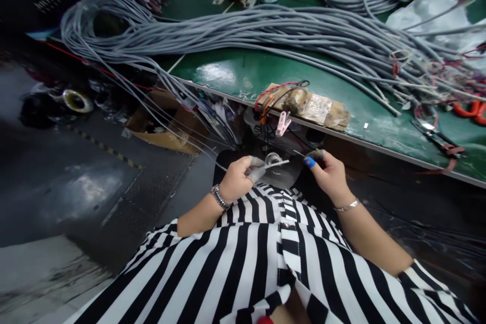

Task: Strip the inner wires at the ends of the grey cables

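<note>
My left hand point(240, 177) is closed in a pinch on the end of a thin grey cable point(182, 137) that runs up and left to the bench. Grey finger covers sit on its fingertips. A small clear loop, perhaps tape or tubing point(272, 160), sits between my hands. My right hand point(329, 176), with a blue cover on one finger, pinches a thin wire end point(299, 153) pointing toward the left hand. Both hands hover over my lap, just below the green bench edge point(341, 134). I wear a black-and-white striped garment.
A large bundle of grey cables point(266, 30) lies across the green bench. A taped cardboard block point(307, 106) with red and black wires and a pink clip point(283, 122) sits at the bench edge. Cutters point(436, 137) lie right. A cardboard box point(167, 119) stands on the floor left.
</note>
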`<state>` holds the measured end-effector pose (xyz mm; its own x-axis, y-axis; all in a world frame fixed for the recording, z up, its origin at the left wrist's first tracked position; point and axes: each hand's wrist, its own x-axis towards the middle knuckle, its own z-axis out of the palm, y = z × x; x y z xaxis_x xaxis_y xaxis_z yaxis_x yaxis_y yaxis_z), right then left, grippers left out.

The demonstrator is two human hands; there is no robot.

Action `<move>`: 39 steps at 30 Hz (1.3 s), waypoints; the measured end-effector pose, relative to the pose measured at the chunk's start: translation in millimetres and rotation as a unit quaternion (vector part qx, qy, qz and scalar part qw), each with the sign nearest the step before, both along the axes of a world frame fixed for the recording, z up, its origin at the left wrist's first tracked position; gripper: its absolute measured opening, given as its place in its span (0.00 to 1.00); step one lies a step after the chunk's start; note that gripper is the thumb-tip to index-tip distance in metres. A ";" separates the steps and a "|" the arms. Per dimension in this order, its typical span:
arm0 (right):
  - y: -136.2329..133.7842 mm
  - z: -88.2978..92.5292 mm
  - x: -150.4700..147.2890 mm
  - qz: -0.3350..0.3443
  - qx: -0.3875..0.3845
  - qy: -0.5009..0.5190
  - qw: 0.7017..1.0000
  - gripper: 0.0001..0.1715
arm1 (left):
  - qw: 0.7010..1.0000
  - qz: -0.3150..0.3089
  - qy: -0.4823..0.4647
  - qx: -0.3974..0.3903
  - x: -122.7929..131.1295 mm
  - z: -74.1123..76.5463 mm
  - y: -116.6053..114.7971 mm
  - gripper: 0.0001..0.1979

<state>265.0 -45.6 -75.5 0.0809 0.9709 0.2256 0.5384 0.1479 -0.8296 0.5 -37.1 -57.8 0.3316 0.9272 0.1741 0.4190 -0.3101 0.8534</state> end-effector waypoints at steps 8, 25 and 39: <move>-12.5 38.3 -13.9 0.108 0.133 -0.184 0.968 0.05 | 0.991 0.007 0.075 0.109 -1.6 5.9 3.3 0.06; -0.8 63.9 -22.2 0.184 0.134 -0.392 0.891 0.05 | 0.949 -0.053 0.232 0.204 -8.4 16.1 -4.4 0.14; 10.5 58.4 -15.9 0.236 0.110 -0.338 0.904 0.04 | 0.945 -0.078 0.243 0.203 -8.9 13.3 -4.2 0.09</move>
